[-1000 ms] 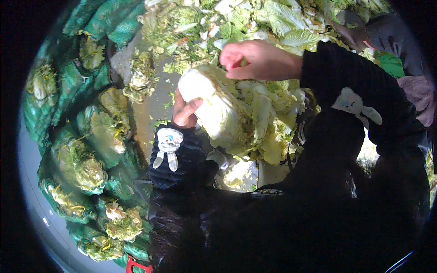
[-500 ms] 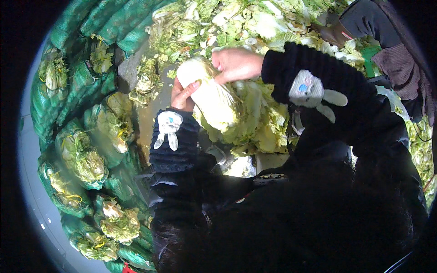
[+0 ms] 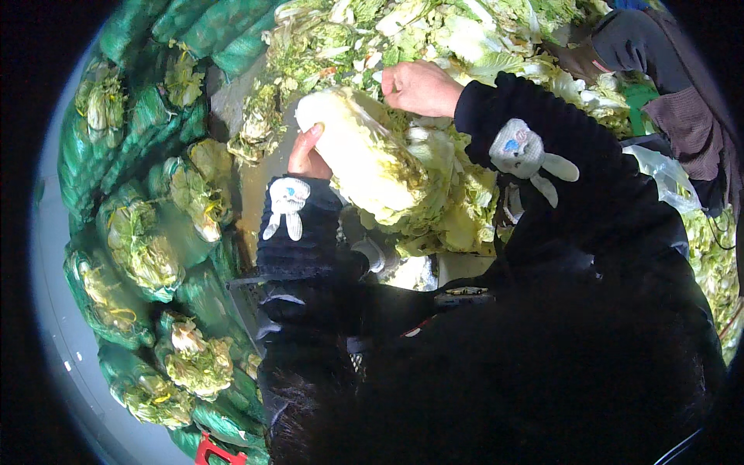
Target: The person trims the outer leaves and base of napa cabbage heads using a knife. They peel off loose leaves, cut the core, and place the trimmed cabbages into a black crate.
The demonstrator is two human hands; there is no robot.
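Note:
A pale napa cabbage (image 3: 360,147) lies tilted in front of me, its white base toward the upper left and its yellow-green leaves toward the lower right. Around its left side my left hand (image 3: 307,155) is closed, thumb on top and the other fingers hidden beneath. Just off the cabbage's upper right, my right hand (image 3: 420,88) has its fingers curled together. A small pale bit shows at those fingertips, too small to name. More napa cabbages (image 3: 457,194) sit right behind and below the held one.
Green mesh sacks (image 3: 128,163) packed with cabbages are stacked along the left. Loose trimmed leaves (image 3: 465,39) cover the ground ahead. Another person's leg (image 3: 643,46) is at the upper right, near a clear plastic bag (image 3: 666,178). A red plastic piece (image 3: 217,449) lies at lower left.
My right hand has come away from the cabbage, up and to the right. The left hand still holds the cabbage, whose upper side is now uncovered.

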